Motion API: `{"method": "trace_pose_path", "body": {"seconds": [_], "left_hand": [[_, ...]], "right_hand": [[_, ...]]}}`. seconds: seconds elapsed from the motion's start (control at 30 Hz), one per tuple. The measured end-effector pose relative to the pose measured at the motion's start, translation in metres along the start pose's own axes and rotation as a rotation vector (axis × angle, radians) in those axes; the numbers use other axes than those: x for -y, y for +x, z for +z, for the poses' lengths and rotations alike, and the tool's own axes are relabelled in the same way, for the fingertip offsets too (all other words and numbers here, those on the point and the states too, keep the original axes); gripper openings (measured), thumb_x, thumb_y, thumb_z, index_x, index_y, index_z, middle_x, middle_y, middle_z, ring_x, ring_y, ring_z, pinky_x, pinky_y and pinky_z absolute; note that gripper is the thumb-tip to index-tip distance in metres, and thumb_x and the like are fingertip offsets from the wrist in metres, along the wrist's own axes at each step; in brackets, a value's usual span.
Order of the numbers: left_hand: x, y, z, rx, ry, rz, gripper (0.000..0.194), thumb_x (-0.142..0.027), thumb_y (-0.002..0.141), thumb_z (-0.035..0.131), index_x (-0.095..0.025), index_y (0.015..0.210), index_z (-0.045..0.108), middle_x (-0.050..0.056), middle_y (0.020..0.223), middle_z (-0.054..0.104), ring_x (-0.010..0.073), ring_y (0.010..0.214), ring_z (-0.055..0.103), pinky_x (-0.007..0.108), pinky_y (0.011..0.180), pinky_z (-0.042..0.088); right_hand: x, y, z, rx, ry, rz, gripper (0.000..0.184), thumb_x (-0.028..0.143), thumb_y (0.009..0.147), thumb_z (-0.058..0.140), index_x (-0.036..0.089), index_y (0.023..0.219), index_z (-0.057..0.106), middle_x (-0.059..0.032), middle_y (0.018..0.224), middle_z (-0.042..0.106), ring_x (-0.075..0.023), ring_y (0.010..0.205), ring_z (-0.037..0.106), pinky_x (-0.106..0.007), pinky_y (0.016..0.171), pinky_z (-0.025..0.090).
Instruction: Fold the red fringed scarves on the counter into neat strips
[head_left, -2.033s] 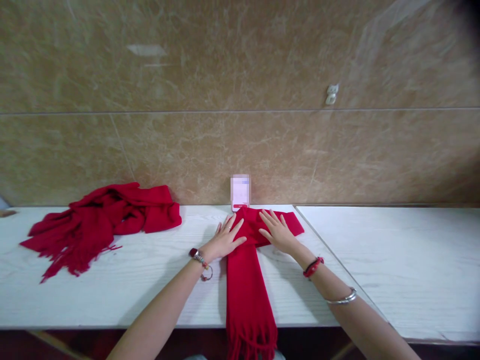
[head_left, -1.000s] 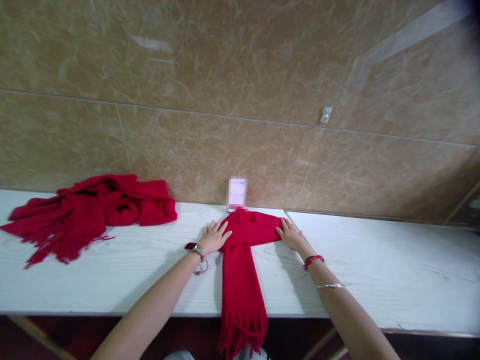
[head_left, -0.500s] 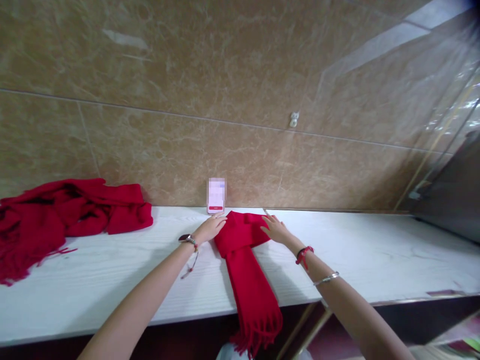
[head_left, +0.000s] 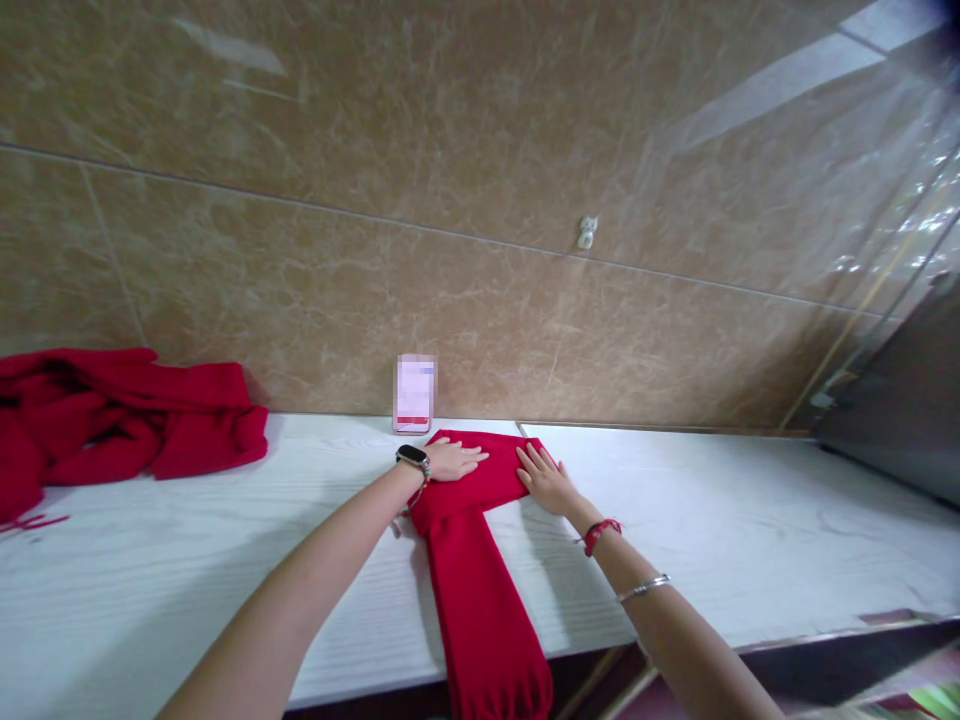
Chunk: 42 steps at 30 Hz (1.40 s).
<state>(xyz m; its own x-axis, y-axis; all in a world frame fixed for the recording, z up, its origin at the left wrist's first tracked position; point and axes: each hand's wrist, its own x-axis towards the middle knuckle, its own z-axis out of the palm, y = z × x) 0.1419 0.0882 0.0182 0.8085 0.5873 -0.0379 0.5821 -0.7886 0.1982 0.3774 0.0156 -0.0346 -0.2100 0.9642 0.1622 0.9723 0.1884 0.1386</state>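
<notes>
- The brown marbled wall is the broadest thing in view, standing behind everything else.
- The white counter runs along its foot; the surface looks smooth, so cloth should slide on it readily.
- A rumpled pile of red cloth lies at the far left, cut off by the frame edge, well apart from both hands.
- The red scarf lies on the counter in the middle, a folded band crosswise near the wall, and a long tail running towards the person and over the near edge, its fringe partly out of frame. It looks light, soft and limp, with a matt, non-slippery face and little to break. The overhanging tail may drag the folds askew. Best hold: pinch all layers at both ends of the band, or slide the fingers beneath; avoid the fringe, which could tangle.
- The left grip rests flat on the band's left part, fingers extended, grasping nothing.
- The right grip is likewise released, fingers spread over the band's right end.
- The phone stands upright by the wall, just beside the band's far left corner.
</notes>
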Motion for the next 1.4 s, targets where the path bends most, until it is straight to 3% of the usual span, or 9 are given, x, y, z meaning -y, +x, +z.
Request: {"method": "trace_pose_path", "body": {"seconds": [0.1,0.2,0.37,0.5,0.6,0.8,0.93,1.13,1.4], "left_hand": [[0.006,-0.006,-0.004,-0.010,-0.035,-0.004,0.042,-0.035,0.087,0.034,-0.033,0.128,0.044,-0.001,0.133,0.044,0.0246,0.125,0.037,0.047,0.104,0.017],[0.003,-0.005,-0.009,-0.013,-0.035,0.002,0.036,-0.035,0.085,0.038,-0.031,0.116,0.056,0.000,0.129,0.049,0.0259,0.125,0.036,0.049,0.103,0.015],[0.003,0.000,-0.011,0.069,0.065,0.030,0.033,-0.031,0.087,0.037,-0.035,0.112,0.057,-0.005,0.135,0.042,0.0239,0.130,0.028,0.053,0.104,0.006],[0.014,-0.003,-0.015,0.084,0.042,-0.080,0.038,-0.031,0.088,0.033,-0.034,0.122,0.050,-0.003,0.137,0.038,0.0262,0.128,0.030,0.054,0.103,0.008],[0.018,-0.004,-0.020,0.075,0.038,-0.127,0.037,-0.030,0.088,0.034,-0.033,0.120,0.053,-0.002,0.135,0.043,0.0269,0.127,0.033,0.054,0.103,0.009],[0.013,-0.007,-0.018,-0.036,0.092,0.032,0.045,-0.028,0.091,0.025,-0.031,0.135,0.032,-0.001,0.144,0.026,0.0230,0.132,0.023,0.053,0.105,0.011],[0.012,-0.009,-0.012,0.080,0.204,0.020,0.041,-0.027,0.090,0.028,-0.029,0.127,0.046,0.001,0.139,0.036,0.0260,0.128,0.031,0.056,0.103,0.014],[0.025,-0.019,-0.013,0.070,0.237,0.057,0.040,-0.026,0.092,0.025,-0.030,0.126,0.046,-0.001,0.139,0.037,0.0230,0.128,0.031,0.050,0.103,0.016],[0.030,-0.031,-0.022,-0.151,0.370,0.105,0.031,-0.023,0.089,0.035,-0.021,0.081,0.065,0.001,0.099,0.068,0.0166,0.103,0.054,0.038,0.097,0.022]], "right_hand": [[-0.006,0.002,-0.007,0.053,0.021,0.052,0.047,0.031,0.092,0.023,0.030,0.139,0.023,-0.0094,0.146,0.023,-0.0300,0.132,0.019,-0.065,0.089,0.030],[0.003,0.010,-0.021,-0.005,0.059,0.076,0.048,0.028,0.090,0.030,0.022,0.138,0.029,-0.0122,0.145,0.025,-0.0304,0.132,0.019,-0.063,0.096,0.025],[0.046,0.012,-0.033,-0.126,0.244,-0.223,0.046,0.030,0.090,0.031,0.014,0.133,0.038,-0.0130,0.138,0.038,-0.0223,0.128,0.032,-0.041,0.102,0.032],[0.066,-0.003,-0.020,-0.086,0.163,-0.194,0.049,0.033,0.091,0.028,0.013,0.135,0.035,-0.0137,0.141,0.032,-0.0295,0.129,0.028,-0.050,0.099,0.032],[0.067,-0.011,-0.016,-0.073,0.128,-0.208,0.048,0.032,0.092,0.028,0.015,0.136,0.034,-0.0121,0.142,0.031,-0.0292,0.129,0.027,-0.050,0.099,0.031],[0.065,0.000,-0.028,-0.080,0.235,-0.180,0.049,0.036,0.092,0.027,0.015,0.136,0.032,-0.0121,0.143,0.028,-0.0260,0.132,0.022,-0.049,0.103,0.026],[0.056,0.022,-0.036,-0.168,0.265,-0.074,0.050,0.035,0.092,0.028,0.016,0.137,0.030,-0.0111,0.144,0.027,-0.0248,0.133,0.019,-0.048,0.104,0.023],[0.048,0.033,-0.027,-0.027,0.116,-0.224,0.046,0.031,0.093,0.027,0.015,0.135,0.035,-0.0111,0.138,0.038,-0.0230,0.129,0.029,-0.046,0.101,0.028],[0.052,0.030,-0.033,-0.059,0.042,-0.356,0.042,0.022,0.092,0.026,0.018,0.131,0.041,-0.0084,0.139,0.037,-0.0209,0.129,0.030,-0.045,0.100,0.031]]}}
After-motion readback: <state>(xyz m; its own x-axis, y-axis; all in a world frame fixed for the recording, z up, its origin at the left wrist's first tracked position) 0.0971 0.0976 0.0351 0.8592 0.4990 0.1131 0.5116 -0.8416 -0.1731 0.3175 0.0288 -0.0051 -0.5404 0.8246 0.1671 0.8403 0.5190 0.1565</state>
